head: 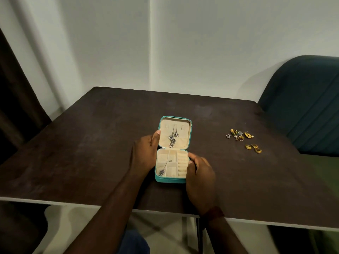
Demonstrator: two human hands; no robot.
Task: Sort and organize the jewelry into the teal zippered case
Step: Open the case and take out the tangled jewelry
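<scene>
The teal zippered case [173, 180] lies open mid-table, its lid laid back flat and its tray nearest the person. The left hand [145, 153] grasps the case's left side, with the thumb hooked over the lid's rim. The right hand [200, 173] has its fingers curled against the tray's right wall, beside the ring rolls [182, 164]. Whether they also pinch something small, I cannot tell.

Silver dangling pieces [173, 137] are hung in the lid, and a silver pendant [162, 171] sits in the near-left compartment. To the right on the dark table [91, 143], well apart from the case, wait a mixed cluster of jewelry [237, 134] and 3 gold rings [254, 147].

The step in hand looks like steadying and squaring the case before the next piece goes in. It is best done by keeping the left grasp firm so the lid stays flat and the hung pieces do not swing. That frees the right hand to fetch. The 3 rings suit the rolls: take 1 at a time and press each into a slot. The tangled cluster likely needs teasing apart first.
</scene>
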